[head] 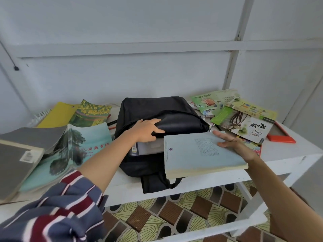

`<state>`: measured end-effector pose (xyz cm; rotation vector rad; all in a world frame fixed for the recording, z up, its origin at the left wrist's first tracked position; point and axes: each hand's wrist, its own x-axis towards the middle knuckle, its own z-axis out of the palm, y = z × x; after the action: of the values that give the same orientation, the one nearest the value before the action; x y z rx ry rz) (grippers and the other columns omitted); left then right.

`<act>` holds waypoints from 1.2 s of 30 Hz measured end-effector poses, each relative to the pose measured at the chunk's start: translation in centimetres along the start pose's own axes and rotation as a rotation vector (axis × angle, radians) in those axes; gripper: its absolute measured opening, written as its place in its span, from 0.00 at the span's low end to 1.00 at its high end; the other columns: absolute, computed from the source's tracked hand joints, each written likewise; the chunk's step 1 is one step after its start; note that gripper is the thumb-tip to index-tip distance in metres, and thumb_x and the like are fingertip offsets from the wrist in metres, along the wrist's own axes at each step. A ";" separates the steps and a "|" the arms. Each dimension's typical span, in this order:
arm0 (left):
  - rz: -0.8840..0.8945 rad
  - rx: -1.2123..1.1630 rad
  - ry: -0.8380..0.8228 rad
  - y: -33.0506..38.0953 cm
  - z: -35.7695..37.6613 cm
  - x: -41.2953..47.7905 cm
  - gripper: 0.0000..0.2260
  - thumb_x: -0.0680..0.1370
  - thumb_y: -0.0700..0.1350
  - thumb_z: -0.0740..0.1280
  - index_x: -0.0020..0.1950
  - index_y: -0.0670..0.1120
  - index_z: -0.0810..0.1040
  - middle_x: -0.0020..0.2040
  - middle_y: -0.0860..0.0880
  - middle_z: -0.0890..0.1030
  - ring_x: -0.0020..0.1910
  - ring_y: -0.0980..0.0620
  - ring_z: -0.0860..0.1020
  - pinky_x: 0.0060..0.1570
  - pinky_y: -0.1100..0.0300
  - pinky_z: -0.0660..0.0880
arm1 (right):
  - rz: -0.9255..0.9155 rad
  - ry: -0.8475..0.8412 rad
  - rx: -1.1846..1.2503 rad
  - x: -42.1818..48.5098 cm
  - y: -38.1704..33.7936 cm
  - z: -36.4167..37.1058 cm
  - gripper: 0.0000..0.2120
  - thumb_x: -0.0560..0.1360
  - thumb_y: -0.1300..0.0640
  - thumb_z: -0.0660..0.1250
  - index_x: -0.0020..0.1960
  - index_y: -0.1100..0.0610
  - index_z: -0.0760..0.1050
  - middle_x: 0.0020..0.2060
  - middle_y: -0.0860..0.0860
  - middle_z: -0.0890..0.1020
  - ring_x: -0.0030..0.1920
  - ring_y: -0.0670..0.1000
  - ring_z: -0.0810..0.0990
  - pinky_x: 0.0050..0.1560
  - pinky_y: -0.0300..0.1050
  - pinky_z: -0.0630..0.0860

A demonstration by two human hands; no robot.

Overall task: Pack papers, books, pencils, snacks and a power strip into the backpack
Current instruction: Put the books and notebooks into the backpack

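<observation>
The black backpack (157, 109) lay flat in the middle of the white table (288, 151), its bottom close to the wall and its mouth facing the person, with a strap (153, 182) hanging over the front edge. The left hand (146, 131) gripped the upper lip of the mouth, fingers curled over the fabric, and held it raised so that a narrow gap showed, with pale papers (148, 148) already lying inside. The right hand (234, 144) clasped the right edge of a pale blue book (197, 154), fingers laid straight and spread across the cover, the thumb out of sight beneath. The book was held nearly level just beside the opening, its left edge overlapping the bag's right side and its near corner jutting past the table's front edge. Room was tight on both sides: a teal book (90, 142) and a grey book (15, 158) crowded the left, with a yellow notebook (59, 114) and a green flowered book (90, 114) behind them, and pencils (111, 123) lay just beside the bag. To the right, overlapping magazines (248, 126) reached almost to the bag, and an orange frame (281, 137) lay near the far right edge. The clearest open strip was along the table front.
</observation>
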<state>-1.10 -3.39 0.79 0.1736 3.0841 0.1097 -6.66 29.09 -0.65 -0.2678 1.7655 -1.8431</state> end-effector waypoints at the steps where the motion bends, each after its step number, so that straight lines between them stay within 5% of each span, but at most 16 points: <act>1: 0.007 -0.022 0.021 -0.2 -0.2 0.1 0.20 0.78 0.45 0.64 0.69 0.58 0.69 0.77 0.50 0.56 0.73 0.47 0.60 0.71 0.48 0.58 | 0.000 0.003 0.004 0.1 0.0 0.1 0.23 0.76 0.71 0.56 0.67 0.54 0.68 0.58 0.52 0.77 0.44 0.49 0.82 0.37 0.37 0.80; 6: 0.018 -0.185 0.131 -1.1 -2.2 0.4 0.22 0.77 0.47 0.67 0.70 0.54 0.69 0.74 0.49 0.62 0.72 0.48 0.62 0.69 0.47 0.62 | -0.033 0.034 0.075 -0.1 -0.4 1.6 0.22 0.77 0.69 0.56 0.68 0.53 0.67 0.50 0.44 0.77 0.45 0.50 0.78 0.32 0.35 0.78; 9: 0.011 -0.190 0.184 -0.9 -3.5 0.6 0.22 0.76 0.50 0.68 0.69 0.54 0.70 0.74 0.50 0.62 0.72 0.49 0.62 0.70 0.48 0.61 | -0.058 0.137 0.215 0.0 0.0 2.7 0.20 0.76 0.67 0.59 0.64 0.51 0.72 0.51 0.49 0.79 0.44 0.53 0.79 0.30 0.37 0.79; 13: 0.016 -0.208 0.206 -0.6 -4.6 0.5 0.22 0.75 0.50 0.69 0.69 0.52 0.71 0.74 0.50 0.62 0.72 0.50 0.62 0.70 0.54 0.60 | -0.161 0.348 0.493 0.6 0.6 5.2 0.17 0.75 0.71 0.60 0.60 0.58 0.75 0.58 0.54 0.76 0.48 0.54 0.79 0.39 0.42 0.81; 16: 0.024 -0.214 0.198 -0.5 -4.5 0.5 0.23 0.74 0.52 0.70 0.69 0.53 0.72 0.74 0.50 0.62 0.71 0.50 0.63 0.70 0.51 0.60 | -0.229 0.451 0.456 1.2 1.4 8.2 0.20 0.76 0.71 0.59 0.64 0.57 0.73 0.55 0.54 0.75 0.45 0.50 0.78 0.44 0.42 0.78; 18: 0.022 -0.216 0.202 -0.4 -4.4 0.5 0.24 0.74 0.52 0.70 0.68 0.53 0.72 0.74 0.51 0.63 0.71 0.51 0.63 0.70 0.51 0.60 | -0.233 0.498 0.311 1.7 2.1 10.4 0.21 0.76 0.69 0.60 0.66 0.53 0.70 0.56 0.55 0.75 0.45 0.51 0.77 0.52 0.48 0.75; 21: 0.010 -0.242 0.215 -0.4 -4.4 0.5 0.24 0.73 0.52 0.71 0.69 0.53 0.72 0.73 0.51 0.63 0.71 0.51 0.63 0.70 0.52 0.60 | -0.192 0.515 0.064 2.5 2.4 13.1 0.25 0.77 0.63 0.61 0.71 0.52 0.61 0.58 0.54 0.72 0.43 0.48 0.74 0.50 0.46 0.71; 25: -0.004 -0.277 0.214 -0.7 -4.4 0.4 0.25 0.72 0.52 0.71 0.69 0.53 0.71 0.73 0.51 0.63 0.72 0.52 0.63 0.71 0.50 0.60 | 0.065 0.289 -0.068 3.7 1.3 13.3 0.38 0.74 0.62 0.66 0.76 0.48 0.48 0.68 0.57 0.65 0.52 0.54 0.73 0.53 0.47 0.75; 28: -0.004 -0.283 0.217 -0.9 -4.5 0.3 0.25 0.72 0.52 0.71 0.69 0.53 0.71 0.73 0.52 0.63 0.72 0.52 0.63 0.71 0.52 0.59 | 0.222 0.081 -0.184 2.3 -1.5 10.6 0.38 0.74 0.63 0.67 0.76 0.51 0.50 0.50 0.64 0.76 0.34 0.52 0.75 0.34 0.42 0.78; 30: -0.001 -0.283 0.213 -1.0 -4.4 0.3 0.25 0.72 0.52 0.72 0.68 0.53 0.72 0.73 0.52 0.63 0.71 0.52 0.63 0.71 0.52 0.59 | 0.177 0.011 -0.532 1.3 -3.0 8.9 0.32 0.73 0.62 0.69 0.73 0.55 0.58 0.34 0.60 0.77 0.25 0.50 0.72 0.23 0.38 0.71; 31: 0.002 -0.280 0.209 -1.1 -4.3 0.3 0.25 0.72 0.52 0.72 0.68 0.53 0.72 0.73 0.52 0.63 0.71 0.52 0.63 0.71 0.52 0.59 | 0.082 0.031 -0.782 1.2 -3.4 8.4 0.29 0.73 0.61 0.70 0.71 0.55 0.64 0.34 0.59 0.78 0.26 0.50 0.74 0.24 0.38 0.71; 33: 0.009 -0.280 0.204 -1.1 -4.1 0.3 0.25 0.72 0.52 0.72 0.68 0.54 0.72 0.73 0.52 0.64 0.71 0.52 0.64 0.71 0.51 0.60 | -0.210 0.099 -1.244 1.5 -3.5 8.2 0.25 0.71 0.58 0.71 0.67 0.53 0.71 0.48 0.57 0.81 0.45 0.53 0.80 0.43 0.40 0.74; 36: 0.004 -0.301 0.200 -1.1 -4.2 0.4 0.25 0.72 0.52 0.72 0.68 0.53 0.72 0.73 0.52 0.64 0.71 0.52 0.64 0.71 0.51 0.60 | -0.431 -0.092 -1.559 2.9 -1.9 9.1 0.26 0.72 0.50 0.70 0.69 0.45 0.68 0.70 0.52 0.68 0.68 0.53 0.67 0.67 0.46 0.64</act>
<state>-1.82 -4.68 4.87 0.1638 3.2096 0.6229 -4.82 19.73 1.46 -1.3090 2.8033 -0.2039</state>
